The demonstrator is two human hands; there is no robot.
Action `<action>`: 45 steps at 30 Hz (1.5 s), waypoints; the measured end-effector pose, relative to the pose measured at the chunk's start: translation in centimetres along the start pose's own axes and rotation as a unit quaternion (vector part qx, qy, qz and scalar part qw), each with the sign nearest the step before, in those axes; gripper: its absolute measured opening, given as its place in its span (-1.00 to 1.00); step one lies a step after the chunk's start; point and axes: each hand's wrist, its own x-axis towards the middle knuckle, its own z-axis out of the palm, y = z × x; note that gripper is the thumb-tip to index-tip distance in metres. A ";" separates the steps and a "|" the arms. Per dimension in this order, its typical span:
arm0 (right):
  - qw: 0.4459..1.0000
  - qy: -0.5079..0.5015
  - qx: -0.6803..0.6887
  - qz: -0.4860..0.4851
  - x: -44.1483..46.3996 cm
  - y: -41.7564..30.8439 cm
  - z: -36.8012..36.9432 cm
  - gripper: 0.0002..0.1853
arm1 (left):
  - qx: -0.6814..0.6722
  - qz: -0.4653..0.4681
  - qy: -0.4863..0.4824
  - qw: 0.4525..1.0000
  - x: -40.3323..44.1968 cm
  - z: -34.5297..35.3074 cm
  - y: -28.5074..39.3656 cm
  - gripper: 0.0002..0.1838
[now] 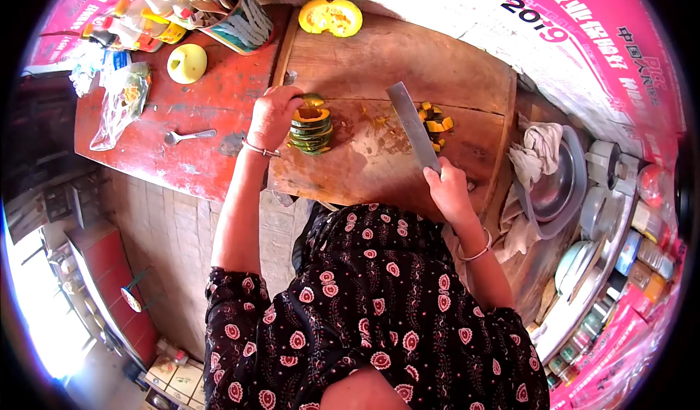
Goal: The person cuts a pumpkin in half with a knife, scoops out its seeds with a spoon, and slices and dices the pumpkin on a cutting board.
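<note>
My right hand (448, 187) is closed around the handle of a cleaver (414, 127), its broad blade angled up and left over the wooden board (350, 169). Beside the blade lie small orange pumpkin cubes (437, 124) with dark green skin, partly hidden by it. My left hand (273, 114) pinches a pumpkin slice (313, 99) at the far side of a stack of green-skinned pumpkin slices (311, 134). The fingertips are partly hidden from this angle. A cut yellow pumpkin half (330, 17) rests at the board's back edge, cut face up.
On the red table (211, 103) at left are a spoon (189, 136), a pale round fruit or vegetable (187, 63), a plastic bag (120, 107), several bottles and a utensil tin (237, 20). Right of the board stands a grey basin (550, 184) with a cloth (538, 151).
</note>
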 end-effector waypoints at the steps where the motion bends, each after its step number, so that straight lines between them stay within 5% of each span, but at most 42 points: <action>1: 1.000 -0.003 -0.002 0.007 -0.1 -0.3 -0.2 -0.75 | 0.033 0.025 0.033 0.999 0.4 0.1 -0.5 -0.83; 5: 0.999 -0.009 0.043 0.005 -0.6 -0.9 -0.2 -0.76 | -0.177 -0.153 0.114 0.965 1.5 -0.4 -1.1 -0.85; 9: 0.996 -0.022 0.085 0.006 -0.8 -0.5 0.4 -0.76 | -0.318 -0.183 0.108 0.924 1.6 -0.9 1.1 -0.84; 12: 0.996 -0.012 0.090 0.011 -0.7 -0.1 0.8 -0.76 | -0.228 -0.164 0.094 0.955 0.4 0.0 5.8 -0.85; 16: 0.995 0.030 0.095 -0.020 -0.6 0.1 0.9 -0.76 | 0.074 0.135 0.031 0.988 -2.7 4.8 9.6 -0.73; 19: 0.997 0.002 0.080 0.013 -0.7 -0.9 -0.3 -0.77 | 0.116 0.224 -0.007 0.968 -5.5 9.0 9.6 -0.64; 31: 0.979 -0.023 -0.174 -0.106 -0.2 -2.4 -0.7 -0.82 | 0.011 0.081 -0.021 0.996 -6.4 10.3 9.5 -0.56; 45: 0.978 -0.060 -0.183 -0.079 3.1 -3.5 0.3 -0.89 | -0.011 0.086 -0.021 0.996 -5.6 10.7 8.3 -0.34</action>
